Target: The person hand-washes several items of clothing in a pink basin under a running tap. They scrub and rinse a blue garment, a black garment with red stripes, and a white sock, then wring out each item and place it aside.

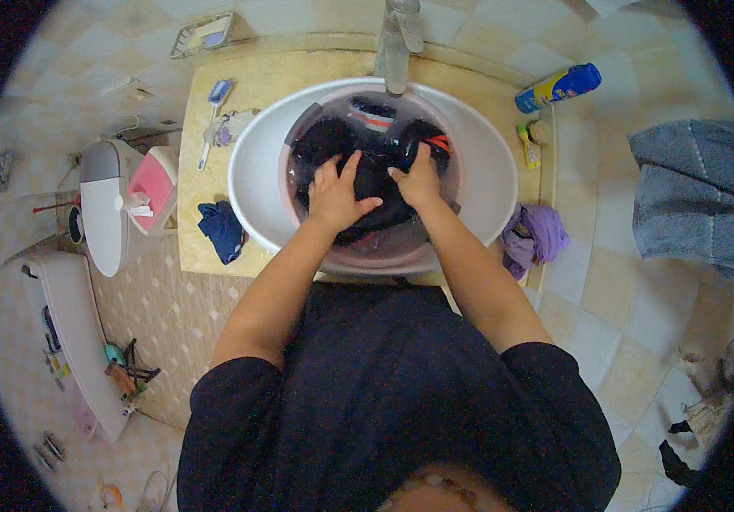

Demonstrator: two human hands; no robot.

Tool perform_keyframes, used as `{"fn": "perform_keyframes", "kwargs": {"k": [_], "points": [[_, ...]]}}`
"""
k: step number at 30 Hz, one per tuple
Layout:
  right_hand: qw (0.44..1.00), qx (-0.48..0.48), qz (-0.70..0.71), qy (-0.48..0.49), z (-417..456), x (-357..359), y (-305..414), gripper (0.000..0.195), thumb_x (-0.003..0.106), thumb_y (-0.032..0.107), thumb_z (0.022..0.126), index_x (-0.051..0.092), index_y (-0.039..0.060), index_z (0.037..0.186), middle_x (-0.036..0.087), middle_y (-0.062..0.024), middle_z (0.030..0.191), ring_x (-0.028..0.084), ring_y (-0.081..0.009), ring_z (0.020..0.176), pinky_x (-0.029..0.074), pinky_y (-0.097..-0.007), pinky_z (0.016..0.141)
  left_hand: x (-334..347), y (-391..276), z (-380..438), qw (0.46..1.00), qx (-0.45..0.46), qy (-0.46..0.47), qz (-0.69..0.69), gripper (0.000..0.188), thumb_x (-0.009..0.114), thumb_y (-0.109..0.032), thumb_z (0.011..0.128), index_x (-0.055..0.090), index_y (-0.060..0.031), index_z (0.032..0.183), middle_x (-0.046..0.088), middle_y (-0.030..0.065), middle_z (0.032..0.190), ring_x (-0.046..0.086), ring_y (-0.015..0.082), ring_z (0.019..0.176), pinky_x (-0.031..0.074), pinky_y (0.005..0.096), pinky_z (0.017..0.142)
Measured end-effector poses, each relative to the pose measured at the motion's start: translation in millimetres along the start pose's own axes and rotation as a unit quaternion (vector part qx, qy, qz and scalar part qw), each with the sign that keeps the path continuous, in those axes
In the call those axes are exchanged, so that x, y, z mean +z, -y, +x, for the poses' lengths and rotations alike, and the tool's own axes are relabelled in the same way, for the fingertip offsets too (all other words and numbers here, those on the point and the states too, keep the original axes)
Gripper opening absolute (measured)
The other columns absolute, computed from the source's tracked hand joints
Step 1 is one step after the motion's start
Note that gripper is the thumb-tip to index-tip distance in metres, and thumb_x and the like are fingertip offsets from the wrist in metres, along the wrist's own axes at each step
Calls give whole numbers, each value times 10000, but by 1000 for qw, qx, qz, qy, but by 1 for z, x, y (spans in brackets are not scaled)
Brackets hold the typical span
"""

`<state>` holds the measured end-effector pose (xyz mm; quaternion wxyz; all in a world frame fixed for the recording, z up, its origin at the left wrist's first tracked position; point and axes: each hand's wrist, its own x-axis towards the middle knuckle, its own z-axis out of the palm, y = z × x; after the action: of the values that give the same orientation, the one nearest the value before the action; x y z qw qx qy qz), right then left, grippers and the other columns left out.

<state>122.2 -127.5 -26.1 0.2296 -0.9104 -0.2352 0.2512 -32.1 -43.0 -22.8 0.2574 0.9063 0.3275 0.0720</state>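
A pink-rimmed plastic basin (pixel 460 168) sits inside the white oval washbasin (pixel 492 169) and holds water. Dark wet clothing (pixel 373 185) bunches up in it, showing a white and orange band at the far side and orange-red stripes at the right. My left hand (pixel 340 200) lies on this cloth at the near left, palm down, fingers spread. At the right, my right hand (pixel 419 182) has its thumb and fingers around a fold of the dark clothing; some fingertips are hidden. Above the basin's far rim stands the faucet (pixel 396 57).
On the yellow counter (pixel 264 67) are a blue-bristled brush (pixel 218 93), dark blue cloth (pixel 221 230), purple cloth (pixel 536 233), a yellow tube (pixel 528 147) and a blue and yellow can (pixel 558 88). A toilet (pixel 108 201) and a pink-topped bin (pixel 150 189) stand left; a grey towel (pixel 690 192) hangs right.
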Motion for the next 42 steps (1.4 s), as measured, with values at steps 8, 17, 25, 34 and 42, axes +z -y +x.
{"fn": "perform_keyframes", "kwargs": {"k": [8,17,25,34,42], "points": [[996,29,64,60,22,4,-5,737,727,201,762,314,22,1346,478,-265,1294,469,-363,1218,401,-418,978,1,6,31,988,-90,121,-34,638,700,-424,759,510,-113,1283,628,225,1048,598,384,996,465,446,885],[609,166,751,197,-7,-40,26,382,527,412,914,564,86,1110,629,-99,1011,613,-242,915,509,-423,807,-31,-85,14,930,106,-115,-334,245,627,-96,800,560,-7,1018,517,132,1129,493,287,1086,389,357,955],[545,120,781,279,-12,6,8,325,416,336,962,586,80,1064,627,-115,989,617,-245,873,519,-399,791,-21,-111,32,981,85,-87,-149,161,651,-206,723,581,-74,781,588,145,886,563,369,826,445,467,675],[570,198,770,209,-13,22,-18,265,430,229,940,588,42,1044,628,-120,1015,617,-244,909,513,-398,828,-10,-102,20,964,35,-137,-227,138,634,-176,703,564,-64,743,593,170,778,590,397,733,478,483,626],[737,-68,668,74,-20,-63,2,310,595,211,875,521,83,1147,614,-101,1097,597,-237,1019,504,-405,847,-66,22,38,983,-20,-173,-59,189,662,-142,695,595,-21,825,567,178,962,553,371,913,462,443,785]]}}
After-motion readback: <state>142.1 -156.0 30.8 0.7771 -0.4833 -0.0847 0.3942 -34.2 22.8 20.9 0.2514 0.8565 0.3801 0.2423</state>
